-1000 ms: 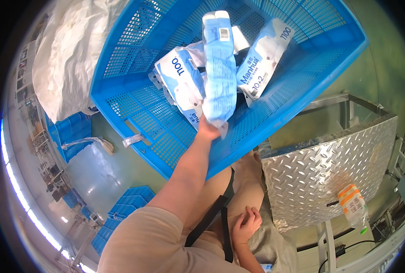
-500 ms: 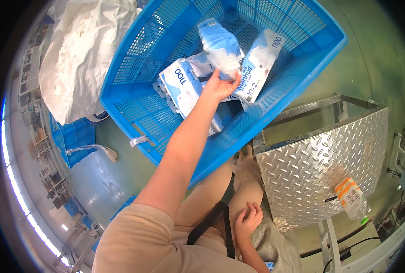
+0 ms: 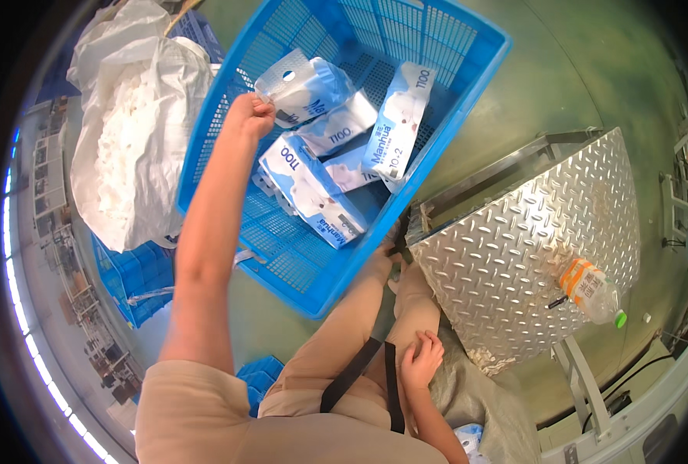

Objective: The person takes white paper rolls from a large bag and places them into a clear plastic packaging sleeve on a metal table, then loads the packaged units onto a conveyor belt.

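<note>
My left hand (image 3: 249, 116) reaches over the left side of a blue plastic crate (image 3: 282, 288). Its fingers are closed at the edge of a blue-and-white plastic-wrapped pack (image 3: 332, 83), which lies tilted at the crate's far left side and has a round hole in its wrapper. Below and right of it are several similar packs, among them one nearer pack (image 3: 309, 185) and one lying lengthwise at the right (image 3: 398, 116). On my thigh rests my right hand (image 3: 423, 362), empty, its fingers loosely bent and apart.
A large white sack (image 3: 135, 139) with white contents stands left of the crate, over another blue crate (image 3: 131, 282). At the right is a metal tread-plate box (image 3: 529, 240), with a plastic bottle (image 3: 591, 290) on it. A beige sack (image 3: 475, 387) lies beside my leg.
My left hand has moved left with a pack, from the middle of the crate to its far left side. The view has shifted, and the right hand stays on my thigh.
</note>
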`<state>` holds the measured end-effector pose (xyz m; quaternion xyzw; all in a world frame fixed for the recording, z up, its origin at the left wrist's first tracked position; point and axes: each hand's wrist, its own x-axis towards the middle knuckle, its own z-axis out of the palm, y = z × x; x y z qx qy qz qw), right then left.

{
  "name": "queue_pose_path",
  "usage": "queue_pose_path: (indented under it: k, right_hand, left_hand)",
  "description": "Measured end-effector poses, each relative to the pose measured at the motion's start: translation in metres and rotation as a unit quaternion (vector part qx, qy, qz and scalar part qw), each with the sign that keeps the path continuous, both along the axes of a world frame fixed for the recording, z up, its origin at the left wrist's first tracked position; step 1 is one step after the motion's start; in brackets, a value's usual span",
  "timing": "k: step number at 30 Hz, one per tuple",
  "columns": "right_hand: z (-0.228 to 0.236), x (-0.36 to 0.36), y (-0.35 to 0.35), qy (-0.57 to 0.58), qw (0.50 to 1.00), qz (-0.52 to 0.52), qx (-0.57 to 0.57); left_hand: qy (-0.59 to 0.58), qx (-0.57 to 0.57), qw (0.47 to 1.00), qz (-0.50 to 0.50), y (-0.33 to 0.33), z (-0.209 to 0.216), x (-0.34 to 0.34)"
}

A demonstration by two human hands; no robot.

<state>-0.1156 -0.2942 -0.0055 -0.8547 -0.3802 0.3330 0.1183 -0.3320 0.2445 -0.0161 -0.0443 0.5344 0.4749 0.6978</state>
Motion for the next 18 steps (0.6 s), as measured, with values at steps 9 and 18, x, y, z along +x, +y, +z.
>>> queue_pose_path:
  k: [9,18]
  right_hand:
    - [0.049,0.007,0.037,0.433,0.839,-0.324,0.059]
    - [0.182,0.032,0.093,0.762,0.401,-0.451,0.235]
  left_hand:
    - [0.292,0.297,0.738,-0.531,-0.141,0.398,0.084]
    - [-0.177,0.312,0.129,-0.925,-0.217,0.507,0.189]
